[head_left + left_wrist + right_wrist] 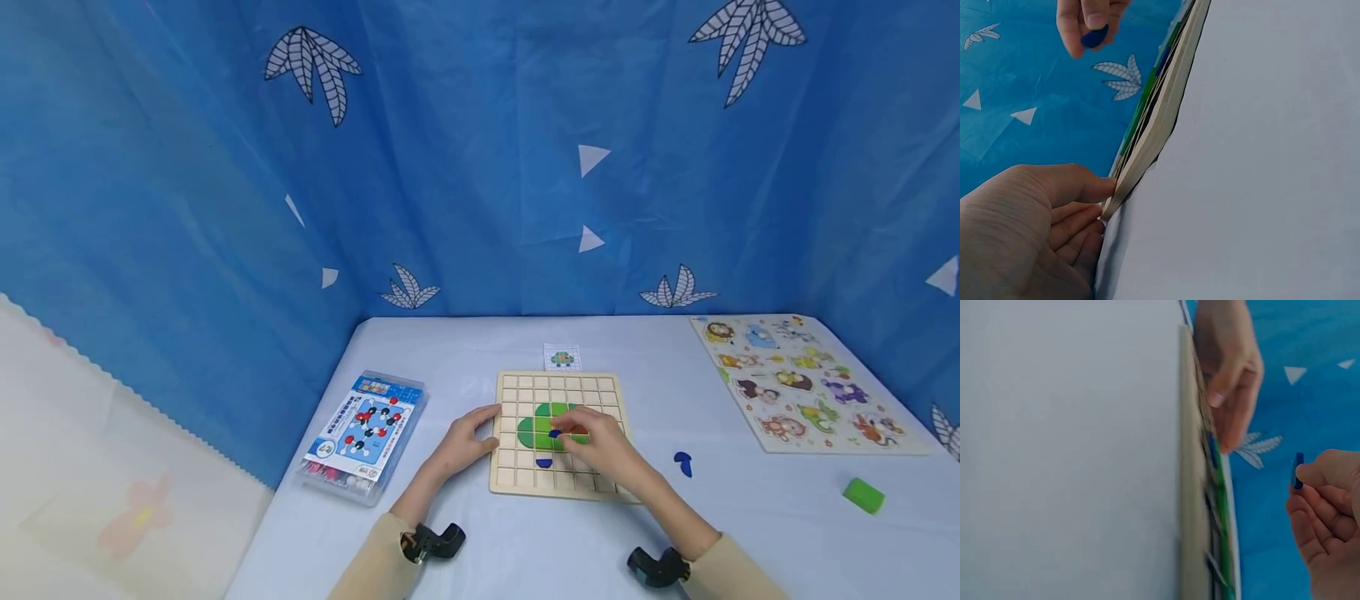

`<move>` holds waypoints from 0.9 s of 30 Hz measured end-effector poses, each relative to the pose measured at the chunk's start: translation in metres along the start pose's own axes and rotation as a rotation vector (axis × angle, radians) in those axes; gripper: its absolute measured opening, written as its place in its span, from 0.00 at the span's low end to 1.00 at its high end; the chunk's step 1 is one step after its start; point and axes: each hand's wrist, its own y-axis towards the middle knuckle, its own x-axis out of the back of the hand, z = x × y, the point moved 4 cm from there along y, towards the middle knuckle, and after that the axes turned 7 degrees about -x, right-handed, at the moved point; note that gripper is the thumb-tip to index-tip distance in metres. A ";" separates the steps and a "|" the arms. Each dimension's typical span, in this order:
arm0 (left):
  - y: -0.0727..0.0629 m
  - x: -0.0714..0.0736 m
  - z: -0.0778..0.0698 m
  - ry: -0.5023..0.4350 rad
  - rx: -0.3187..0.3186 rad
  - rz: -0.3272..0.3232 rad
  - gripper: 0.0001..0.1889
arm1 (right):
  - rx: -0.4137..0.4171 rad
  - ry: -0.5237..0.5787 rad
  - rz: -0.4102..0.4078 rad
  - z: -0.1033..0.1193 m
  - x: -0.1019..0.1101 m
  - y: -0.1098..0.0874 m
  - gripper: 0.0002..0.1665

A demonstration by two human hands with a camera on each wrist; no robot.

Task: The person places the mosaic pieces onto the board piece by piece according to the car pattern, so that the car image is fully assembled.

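Note:
A wooden grid board (pixel 525 478) lies on the white-covered table. Green pieces (pixel 528 433) form a rounded shape on it, partly covered by my right hand (pixel 603 446). That hand pinches a small dark blue half-round piece (pixel 1298 471) between thumb and fingers, above the board. Another blue half-round piece (pixel 543 463) sits on the grid below the green shape. My left hand (pixel 463 446) rests at the board's left edge, its thumb (pixel 1094 187) touching the rim and the other fingers loosely bent beside it.
A small picture card (pixel 562 357) lies behind the board. Blue pieces (pixel 683 462) and a green block (pixel 864 495) are on the table to the right. An animal puzzle board (pixel 810 387) lies at the far right, a plastic case with a molecule picture (pixel 367 433) at the left.

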 end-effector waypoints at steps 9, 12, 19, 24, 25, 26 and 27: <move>0.002 -0.003 0.001 0.006 0.006 0.008 0.30 | 0.024 -0.070 0.065 -0.006 -0.031 0.000 0.11; 0.002 -0.001 -0.001 0.009 0.012 0.006 0.30 | 0.104 -0.077 0.058 -0.006 -0.035 0.000 0.11; 0.001 0.001 -0.001 0.010 0.013 0.000 0.30 | 0.176 -0.069 0.036 -0.003 -0.037 -0.001 0.11; 0.000 0.001 -0.001 -0.001 0.017 0.003 0.30 | 0.155 -0.061 0.070 -0.002 -0.037 0.000 0.11; 0.000 0.001 -0.001 -0.004 0.017 0.003 0.30 | 0.149 -0.064 0.077 -0.002 -0.038 0.000 0.11; 0.000 0.001 -0.002 -0.006 0.018 0.003 0.30 | 0.144 -0.070 0.081 -0.002 -0.038 0.000 0.11; 0.000 0.001 -0.002 -0.008 0.018 0.004 0.30 | 0.139 -0.077 0.087 -0.002 -0.039 0.000 0.11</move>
